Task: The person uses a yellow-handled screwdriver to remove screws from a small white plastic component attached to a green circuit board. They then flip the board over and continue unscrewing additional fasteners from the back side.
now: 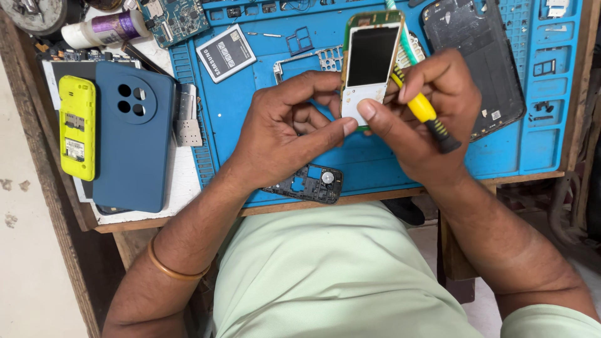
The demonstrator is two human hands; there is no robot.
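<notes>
A bare phone board with a dark screen (370, 59) and a green circuit edge is held upright over the blue work mat (250, 106). My left hand (285, 128) pinches its lower end from the left, thumb on the white keypad area. My right hand (422, 109) grips it from the right and also holds a yellow and black screwdriver (427, 116) across the palm. A dark plastic phone frame (310, 183) lies on the mat just below my left wrist.
A black phone back cover (479, 56) lies at the mat's upper right. A white battery (225, 53) and a metal frame (313, 59) sit at the top. Left of the mat are a blue phone case (134, 144), a yellow phone (77, 128) and a metal plate (186, 116).
</notes>
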